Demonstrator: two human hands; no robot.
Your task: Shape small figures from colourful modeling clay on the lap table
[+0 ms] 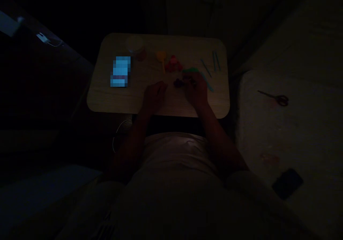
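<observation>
The scene is very dim. My left hand rests on the small wooden table with its fingers curled; anything inside them is hidden. My right hand is closed, with bent fingertips around a dark piece whose kind I cannot make out. Just left of those fingertips lies a dark purple, lobed piece on the tabletop. Beyond the right hand, a green item is partly covered by it. A light blue stick lies along its right side.
A lit, blurred-out screen stands at the table's left. Farther back are a round clear container, a reddish lump, a yellow scoop-like tool, a red shape and several thin sticks. Scissors lie on the pale surface at right.
</observation>
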